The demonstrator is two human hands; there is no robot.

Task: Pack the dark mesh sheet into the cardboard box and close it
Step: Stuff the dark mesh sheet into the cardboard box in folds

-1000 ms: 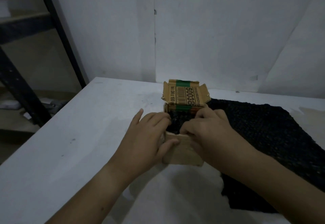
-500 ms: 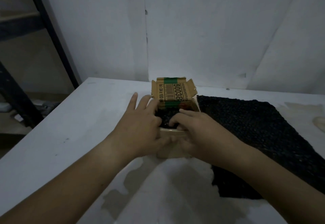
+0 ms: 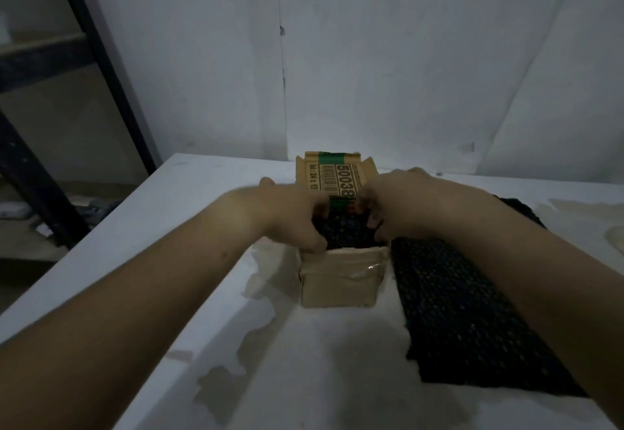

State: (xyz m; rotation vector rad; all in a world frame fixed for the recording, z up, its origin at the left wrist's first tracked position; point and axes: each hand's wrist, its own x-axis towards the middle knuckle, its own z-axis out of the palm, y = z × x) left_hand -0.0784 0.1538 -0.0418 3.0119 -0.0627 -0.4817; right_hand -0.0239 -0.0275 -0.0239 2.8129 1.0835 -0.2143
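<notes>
Table: a white-topped table with peeled, stained patches in front of the brown cardboard box; a bare white surface runs from the box's left side to the table's left edge.
Mesh, loose part: the dark mesh sheet is spread flat just right of the box; its right edge is covered by the right forearm.
Box front: a plain wall with a glossy strip of clear tape near its top rim; no print is seen there.
Left hand: set at the box's left rim, its curled fingers dug into the mesh and its thumb at the near left corner.
Right hand: set at the right rim, its fingers likewise curled into the mesh; the fingertips are blurred.
Mesh, packed part: a bundle is seen filling the box's open top between the two hands.
Rear flap: stood upright with a green band and a barcode; "5003" is printed large, with the next figure partly hidden by the right hand; the small print "24 x 1" is cut off by the left hand.
Hidden: the box's side walls are hidden behind both hands.
Beyond the box: white wall panels; far left, a black metal frame.
</notes>
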